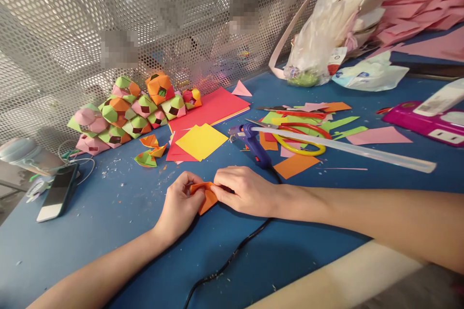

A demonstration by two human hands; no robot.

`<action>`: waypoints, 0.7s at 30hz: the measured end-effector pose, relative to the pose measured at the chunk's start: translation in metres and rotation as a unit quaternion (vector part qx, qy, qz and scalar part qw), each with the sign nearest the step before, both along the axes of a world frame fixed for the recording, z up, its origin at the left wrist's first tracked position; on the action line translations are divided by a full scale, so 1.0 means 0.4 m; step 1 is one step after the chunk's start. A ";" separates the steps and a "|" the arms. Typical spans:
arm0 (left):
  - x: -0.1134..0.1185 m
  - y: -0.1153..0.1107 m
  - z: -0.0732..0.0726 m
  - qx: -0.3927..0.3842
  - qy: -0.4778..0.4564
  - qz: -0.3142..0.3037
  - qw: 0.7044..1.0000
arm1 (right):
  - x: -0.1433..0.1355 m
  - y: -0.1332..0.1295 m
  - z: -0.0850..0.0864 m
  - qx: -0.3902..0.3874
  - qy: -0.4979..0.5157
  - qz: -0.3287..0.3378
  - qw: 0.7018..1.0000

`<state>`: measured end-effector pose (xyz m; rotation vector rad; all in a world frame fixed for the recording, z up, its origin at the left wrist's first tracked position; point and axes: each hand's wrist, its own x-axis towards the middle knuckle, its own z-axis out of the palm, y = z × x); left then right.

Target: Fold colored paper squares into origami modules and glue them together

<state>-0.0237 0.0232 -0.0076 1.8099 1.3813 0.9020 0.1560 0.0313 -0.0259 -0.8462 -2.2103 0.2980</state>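
A small piece of orange paper (208, 201), partly folded, is held between my two hands just above the blue table. My left hand (182, 203) pinches its left side with thumb and fingers. On its right edge, my right hand (246, 189) grips it with thumb and forefinger. My fingers hide part of the folds. Beyond the hands lie yellow paper squares (202, 142) on red sheets (213, 106). Small folded orange and green paper pieces (150, 150) rest to the left of them. Close behind my right hand is a blue glue gun (253, 142) with a long glue stick.
Folded paper balls (139, 106) are piled against the perforated metal screen (163, 24). Scissors (300, 142) lie among paper scraps (297, 166). A phone (58, 193) and a cup (31, 157) are at left. A black cord (232, 253) crosses the table. A magenta power strip (427, 120) sits right.
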 end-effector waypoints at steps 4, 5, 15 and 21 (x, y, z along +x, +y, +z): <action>0.005 -0.001 0.002 0.008 0.012 0.000 1.000 | -0.002 0.001 -0.004 0.016 0.006 0.001 1.000; 0.005 -0.001 0.004 0.010 0.013 0.002 1.000 | -0.002 0.001 -0.003 0.010 0.005 0.002 1.000; -0.083 0.072 0.048 0.037 0.065 0.039 0.996 | 0.005 -0.007 -0.004 -0.041 -0.029 0.006 0.999; -0.177 0.138 0.115 0.046 0.208 -0.040 0.976 | 0.009 -0.012 -0.008 -0.017 -0.059 0.021 0.998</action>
